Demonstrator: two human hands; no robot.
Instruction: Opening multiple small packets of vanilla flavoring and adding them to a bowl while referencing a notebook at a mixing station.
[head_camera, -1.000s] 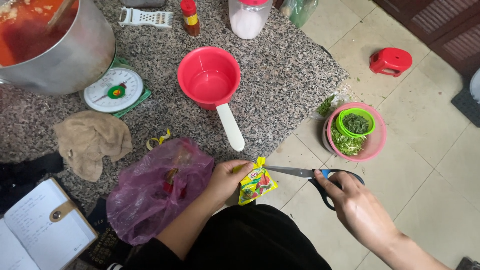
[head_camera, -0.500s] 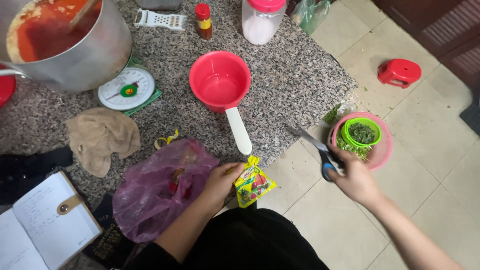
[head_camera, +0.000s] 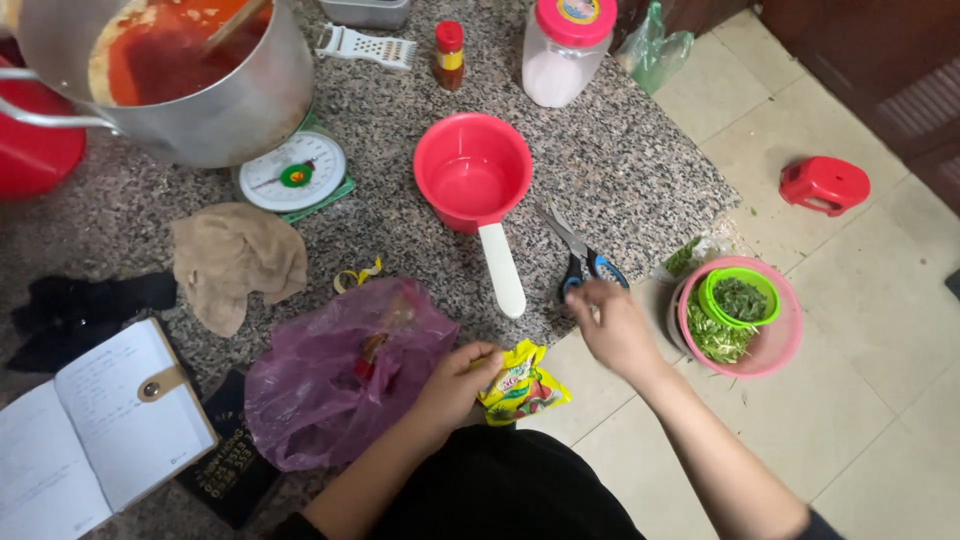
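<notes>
Nearest the viewer, at the counter's front edge, a small yellow foil sachet (head_camera: 522, 383) printed with red and green fruit is pinched at its top corner by the closed fingers (head_camera: 482, 358) of the left hand (head_camera: 452, 385); it hangs past the edge, over the floor. Beside that hand lies a crumpled purple plastic bag (head_camera: 340, 372) on the speckled grey granite counter (head_camera: 640, 170). Just beyond, the right hand (head_camera: 618, 328) has loosely spread fingers (head_camera: 590, 292) touching the blue handles of steel scissors (head_camera: 577, 256), which lie flat on the counter next to a red plastic scoop with a white handle (head_camera: 478, 190). To the right, on the beige tiled floor (head_camera: 880, 300), stands a pink bowl of chopped greens (head_camera: 745, 320). Farther back sit a white dial scale (head_camera: 294, 173) and a steel pot of red sauce (head_camera: 180, 70).
</notes>
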